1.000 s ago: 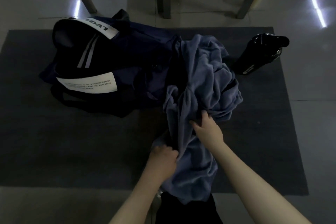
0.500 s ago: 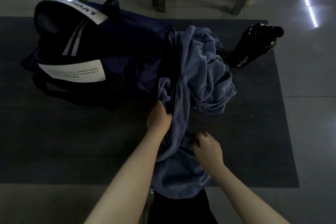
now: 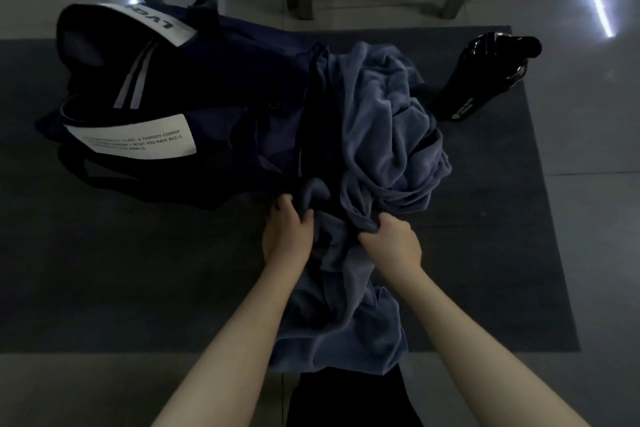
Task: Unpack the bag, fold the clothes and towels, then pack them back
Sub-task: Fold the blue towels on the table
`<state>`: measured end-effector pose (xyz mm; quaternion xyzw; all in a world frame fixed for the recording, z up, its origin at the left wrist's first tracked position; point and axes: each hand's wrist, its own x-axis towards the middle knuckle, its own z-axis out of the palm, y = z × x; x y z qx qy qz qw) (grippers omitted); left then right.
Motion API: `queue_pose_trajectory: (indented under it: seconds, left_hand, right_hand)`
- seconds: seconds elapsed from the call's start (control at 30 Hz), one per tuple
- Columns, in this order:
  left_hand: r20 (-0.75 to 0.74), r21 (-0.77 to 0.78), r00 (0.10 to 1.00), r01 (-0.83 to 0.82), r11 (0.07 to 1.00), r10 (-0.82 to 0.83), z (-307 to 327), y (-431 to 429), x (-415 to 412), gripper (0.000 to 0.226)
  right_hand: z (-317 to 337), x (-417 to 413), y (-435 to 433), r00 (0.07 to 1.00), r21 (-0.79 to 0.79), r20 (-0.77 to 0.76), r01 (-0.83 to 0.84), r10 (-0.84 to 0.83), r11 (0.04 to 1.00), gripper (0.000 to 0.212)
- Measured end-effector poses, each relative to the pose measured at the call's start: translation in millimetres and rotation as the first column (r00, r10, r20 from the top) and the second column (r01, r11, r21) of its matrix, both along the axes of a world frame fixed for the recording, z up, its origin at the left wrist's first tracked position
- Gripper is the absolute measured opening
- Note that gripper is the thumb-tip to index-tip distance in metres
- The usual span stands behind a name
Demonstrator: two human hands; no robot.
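Since half a second ago your right hand (image 3: 393, 242) has come forward and now sits level with your left hand (image 3: 287, 234), both at the narrow waist of the blue towel (image 3: 377, 135); before, the right one lay nearer to you, lower on the cloth.

Going left to right: the dark blue bag (image 3: 194, 107) lies on its side on the grey mat (image 3: 104, 270), its open mouth facing right. Part of the towel is bunched against that opening, so you cannot tell how much of it is inside. Your left hand's fingers are curled into a fold of the towel, and your right hand's fingers are closed tight on a twisted bunch of it. From there the towel runs back toward you over the mat's near edge. Farther right, a black bottle (image 3: 485, 80) lies tilted on the mat, just beside the towel heap.
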<state>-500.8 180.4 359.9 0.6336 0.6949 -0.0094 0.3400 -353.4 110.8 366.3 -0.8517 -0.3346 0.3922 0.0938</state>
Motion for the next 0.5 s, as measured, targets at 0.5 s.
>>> queue_pose_trajectory:
  seconds: [0.5]
  left_hand:
    - [0.125, 0.059, 0.949, 0.284, 0.957, -0.289, 9, 6, -18, 0.019]
  right_hand:
    - [7, 36, -43, 0.951, 0.276, -0.232, 0.268, -0.207, 0.923, 0.034]
